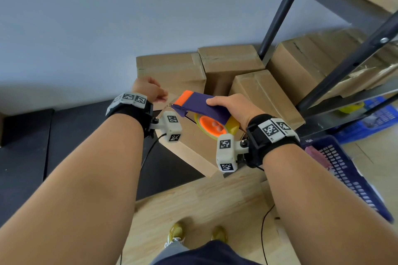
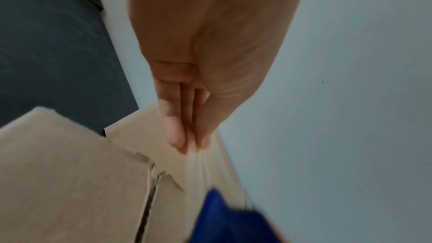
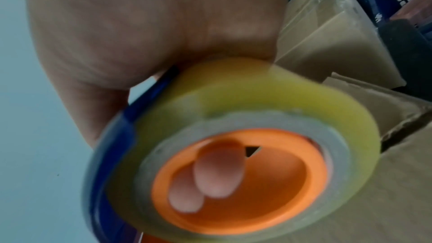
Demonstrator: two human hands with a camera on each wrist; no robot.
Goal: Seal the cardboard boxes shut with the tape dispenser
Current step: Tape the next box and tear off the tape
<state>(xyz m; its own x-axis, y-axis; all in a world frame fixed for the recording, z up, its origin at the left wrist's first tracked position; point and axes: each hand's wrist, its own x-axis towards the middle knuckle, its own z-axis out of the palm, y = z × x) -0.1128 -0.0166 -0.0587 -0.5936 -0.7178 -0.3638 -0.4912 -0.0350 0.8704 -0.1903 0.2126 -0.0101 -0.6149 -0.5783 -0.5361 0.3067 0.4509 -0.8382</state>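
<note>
Two hands: right hand (image 1: 233, 108) grips tape dispenser (image 1: 202, 108); left hand (image 1: 148, 89) pinches tape (image 2: 198, 165).

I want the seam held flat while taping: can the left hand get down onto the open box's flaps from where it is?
Probably yes. The left hand pinches the tape end just above the box, with nothing between them; it would likely have to let go first.

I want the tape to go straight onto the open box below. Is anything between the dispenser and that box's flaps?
Nothing visible. The right hand holds the tape dispenser just above the box, while the left hand pinches the pulled-out tape end over the flap seam.
</note>
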